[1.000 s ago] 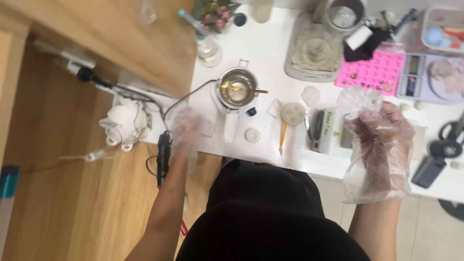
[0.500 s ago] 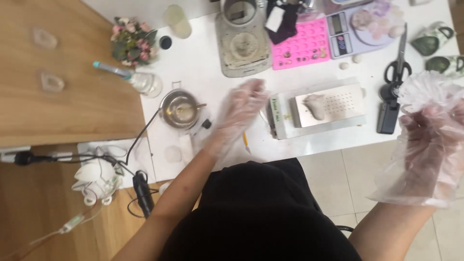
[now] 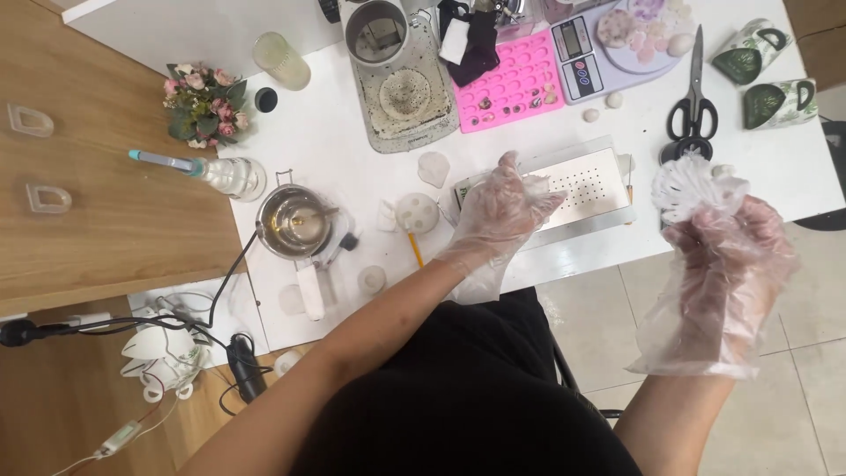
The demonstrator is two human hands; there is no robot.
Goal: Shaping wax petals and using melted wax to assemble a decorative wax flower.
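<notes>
Since the previous frame, shifted down onto the perforated metal tray (image 3: pixel 577 185): gloved left hand (image 3: pixel 502 207), fingers loosely spread, holding nothing; gloved right hand (image 3: pixel 727 242) closed around a white ribbed mould (image 3: pixel 692 183), raised off the white table (image 3: pixel 335 132) edge for handling.

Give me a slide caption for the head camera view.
Gloved left hand over a perforated metal tray; gloved right hand holds a white scalloped piece.

We see a white scalloped piece (image 3: pixel 692 185), round and lacy-edged, held upright at the right of the frame, just past the table edge. At centre lies a flat pale metal tray (image 3: pixel 586 181) with a perforated patch, set slightly askew.
</notes>
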